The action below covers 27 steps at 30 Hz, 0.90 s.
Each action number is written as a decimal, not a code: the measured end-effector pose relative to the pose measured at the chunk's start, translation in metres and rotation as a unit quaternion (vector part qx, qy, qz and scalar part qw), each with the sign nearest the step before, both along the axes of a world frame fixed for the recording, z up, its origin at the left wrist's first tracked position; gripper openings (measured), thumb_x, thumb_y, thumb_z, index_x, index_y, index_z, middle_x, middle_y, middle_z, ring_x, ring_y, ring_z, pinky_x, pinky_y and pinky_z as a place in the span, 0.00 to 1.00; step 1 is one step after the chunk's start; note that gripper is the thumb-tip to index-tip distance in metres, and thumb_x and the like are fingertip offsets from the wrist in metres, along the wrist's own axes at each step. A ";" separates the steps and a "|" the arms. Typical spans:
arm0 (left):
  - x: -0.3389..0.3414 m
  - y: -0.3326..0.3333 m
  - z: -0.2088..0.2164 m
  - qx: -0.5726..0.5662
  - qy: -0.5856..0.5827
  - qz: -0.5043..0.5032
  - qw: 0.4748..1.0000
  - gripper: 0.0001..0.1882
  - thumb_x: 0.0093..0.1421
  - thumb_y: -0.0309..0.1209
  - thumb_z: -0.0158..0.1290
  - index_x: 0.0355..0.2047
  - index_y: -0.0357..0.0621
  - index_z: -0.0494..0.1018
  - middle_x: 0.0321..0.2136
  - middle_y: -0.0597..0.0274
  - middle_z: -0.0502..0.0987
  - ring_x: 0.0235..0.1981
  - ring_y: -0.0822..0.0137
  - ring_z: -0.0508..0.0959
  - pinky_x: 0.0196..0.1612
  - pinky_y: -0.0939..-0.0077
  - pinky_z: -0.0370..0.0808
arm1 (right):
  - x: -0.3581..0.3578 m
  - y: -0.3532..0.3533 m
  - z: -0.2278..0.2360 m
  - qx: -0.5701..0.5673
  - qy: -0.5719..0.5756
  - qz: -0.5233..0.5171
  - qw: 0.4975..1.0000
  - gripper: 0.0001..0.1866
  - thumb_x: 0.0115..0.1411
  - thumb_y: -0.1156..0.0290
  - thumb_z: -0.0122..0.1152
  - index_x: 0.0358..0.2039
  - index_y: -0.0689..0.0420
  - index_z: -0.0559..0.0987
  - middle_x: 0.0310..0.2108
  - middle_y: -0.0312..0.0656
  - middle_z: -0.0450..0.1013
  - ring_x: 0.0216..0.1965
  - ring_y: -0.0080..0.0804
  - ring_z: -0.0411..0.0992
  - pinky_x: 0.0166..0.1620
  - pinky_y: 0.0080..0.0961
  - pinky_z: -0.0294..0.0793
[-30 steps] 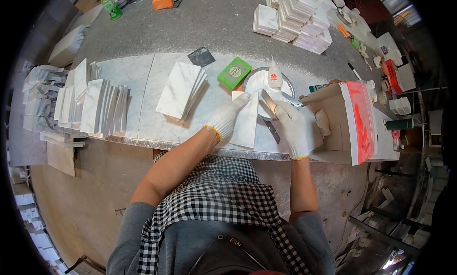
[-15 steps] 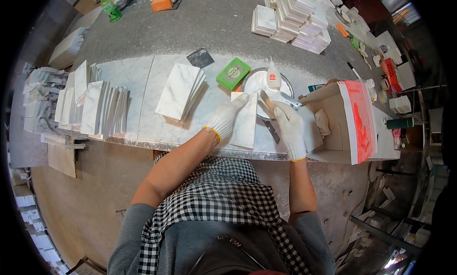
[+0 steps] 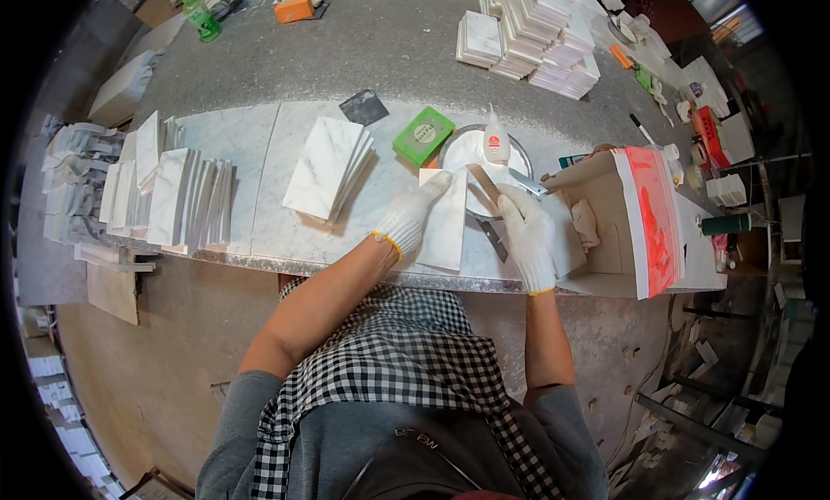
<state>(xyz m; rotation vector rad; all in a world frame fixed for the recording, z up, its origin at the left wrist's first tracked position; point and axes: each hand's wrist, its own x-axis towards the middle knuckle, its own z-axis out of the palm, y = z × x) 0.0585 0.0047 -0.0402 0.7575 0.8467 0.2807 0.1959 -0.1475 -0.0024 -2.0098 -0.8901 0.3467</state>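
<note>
Compared with the earlier frame, the thin flat blade [image 3: 485, 183] has shifted slightly left, toward the white marble tile [image 3: 444, 229], and its face is turned at a different angle; the tile and both hands are almost unmoved. The tile lies on the near part of the bench, its long axis running near to far, left of the round plate [image 3: 520, 140]. Gloved fingers of the left hand [image 3: 413, 208] lie together over its far left part; whether any curl beneath cannot be told. The right hand [image 3: 527, 233] has thumb and fingers clamped on the blade, which slants far and left from them. Key relation: the tile lies left of the right fingertips, and the blade's tip points at the far end of its right long edge; contact cannot be judged. The left hand is the nearer to the tile. Farther left leans a group of marble tiles [image 3: 324, 167]; right stands a cardboard box [image 3: 616, 219].
</note>
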 end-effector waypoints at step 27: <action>0.008 0.009 0.004 0.016 0.061 -0.022 0.998 0.32 0.62 0.47 0.64 0.53 0.30 0.75 0.49 0.50 0.80 0.46 0.62 0.81 0.47 0.69 0.79 | 0.052 -0.008 -0.006 0.021 0.211 0.064 0.975 0.12 0.64 0.72 0.60 0.44 0.66 0.84 0.37 0.37 0.79 0.38 0.22 0.73 0.45 0.22 0.73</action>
